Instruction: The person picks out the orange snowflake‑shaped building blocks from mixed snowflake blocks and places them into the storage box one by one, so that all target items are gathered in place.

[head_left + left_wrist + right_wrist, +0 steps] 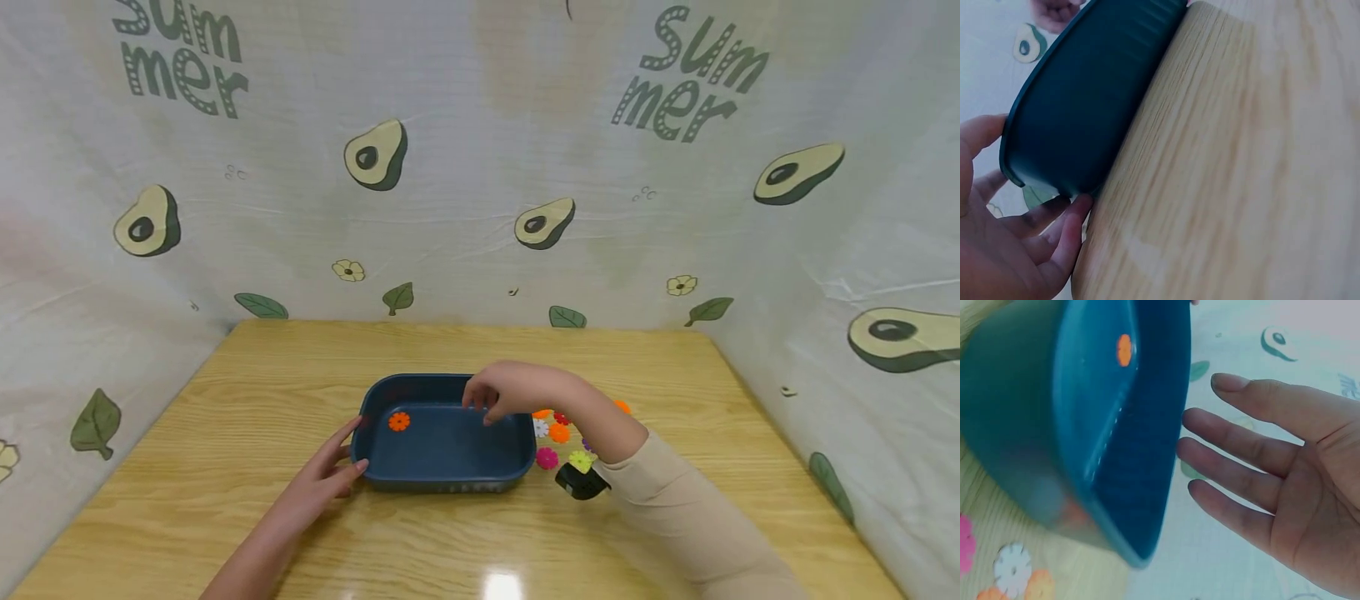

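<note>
A dark blue, rounded rectangular tray (442, 450) sits on the light wood-grained table (420, 546), with an orange flower-shaped piece (399, 422) lying inside toward its left end. The left hand (318, 482) touches the tray's left near corner with fingers spread; the right hand (517, 390), fingers loosely bent and holding nothing, hovers above its right part. Pink, white, orange, red and yellow flower-shaped pieces (558, 432) lie right of the tray; behind it, green lettering on an avocado-printed white cloth (450, 75) reads "summer" twice
</note>
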Demonstrator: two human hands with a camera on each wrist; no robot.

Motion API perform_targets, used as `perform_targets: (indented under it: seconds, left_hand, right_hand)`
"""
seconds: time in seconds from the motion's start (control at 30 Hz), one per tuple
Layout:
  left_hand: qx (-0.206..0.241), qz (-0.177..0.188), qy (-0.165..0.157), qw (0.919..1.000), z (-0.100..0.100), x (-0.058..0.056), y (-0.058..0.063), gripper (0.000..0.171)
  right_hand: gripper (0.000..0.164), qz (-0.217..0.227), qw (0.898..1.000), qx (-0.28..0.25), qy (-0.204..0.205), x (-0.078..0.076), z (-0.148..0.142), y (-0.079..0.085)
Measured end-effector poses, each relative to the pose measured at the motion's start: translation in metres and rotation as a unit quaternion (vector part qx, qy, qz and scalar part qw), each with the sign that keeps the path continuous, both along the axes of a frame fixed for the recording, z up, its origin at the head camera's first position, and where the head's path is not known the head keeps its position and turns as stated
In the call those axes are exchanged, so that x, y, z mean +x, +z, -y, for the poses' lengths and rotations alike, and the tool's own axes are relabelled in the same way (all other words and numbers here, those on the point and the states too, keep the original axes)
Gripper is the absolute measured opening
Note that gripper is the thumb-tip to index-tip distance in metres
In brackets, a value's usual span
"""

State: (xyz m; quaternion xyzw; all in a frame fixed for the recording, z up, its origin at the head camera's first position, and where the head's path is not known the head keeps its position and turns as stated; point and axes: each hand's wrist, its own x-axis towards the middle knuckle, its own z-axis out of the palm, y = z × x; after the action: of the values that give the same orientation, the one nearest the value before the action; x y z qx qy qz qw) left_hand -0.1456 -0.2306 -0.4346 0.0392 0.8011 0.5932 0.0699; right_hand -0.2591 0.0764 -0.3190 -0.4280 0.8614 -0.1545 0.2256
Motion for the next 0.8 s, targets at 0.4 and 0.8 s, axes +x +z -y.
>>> perform_targets:
  seconds: [0.4, 0.8]
  left_hand:
    - [-0.009, 0.02, -0.007, 0.9997, -0.002, 0.001, 0.001, 0.067]
    - [-0.009, 0.024, -0.007, 0.9996, -0.002, 0.0, 0.0, 0.067]
  right_hand:
    - [0.025, -0.004, 0.999, -0.025, -0.044, 0.012, -0.041, 0.0]
    - [0.025, 0.032, 0.992, -0.064, -0.103, 0.01, -0.086, -0.013]
